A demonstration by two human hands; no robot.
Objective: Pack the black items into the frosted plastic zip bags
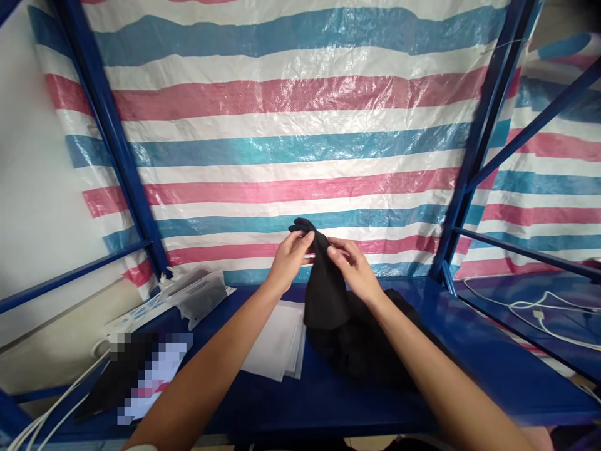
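A piece of black cloth (326,294) is held up in front of me, its upper end narrow and folded over. My left hand (290,258) pinches it near the top between thumb and fingers. Slightly lower, on the cloth's right edge, my right hand (354,266) grips it with thumb and bent fingers. The rest of the black cloth lies bunched on the blue surface (263,407), partly hidden behind my right forearm.
White sheets (275,341) lie left of the cloth. Farther left are a clear plastic holder (201,297) and a dark, pixelated item (122,369). White cables (539,310) lie at the right. Blue metal posts (479,144) frame a striped sheet (300,150) behind.
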